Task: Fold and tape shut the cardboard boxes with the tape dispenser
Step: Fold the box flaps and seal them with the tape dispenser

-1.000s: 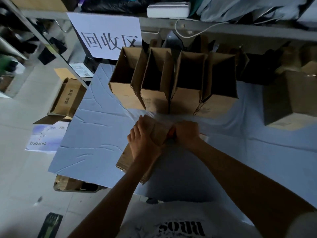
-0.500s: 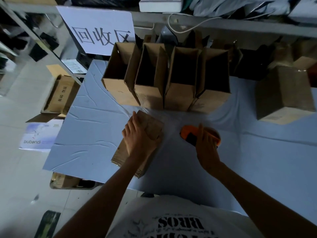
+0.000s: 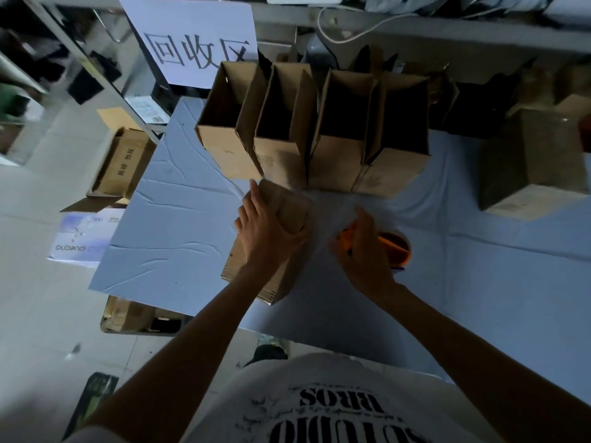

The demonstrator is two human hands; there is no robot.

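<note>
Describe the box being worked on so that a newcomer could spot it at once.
On the blue-covered table, just in front of the row of four open upright boxes, lies one cardboard box. It alone lies flat, with the left hand holding its far end, left of the orange tape dispenser.

Brown cardboard box (image 3: 287, 207), flaps folded down, stands near orange tape dispenser (image 3: 397, 247).

Dim room, pale tiled floor (image 3: 28, 308), metal shelving (image 3: 415, 25).
</note>
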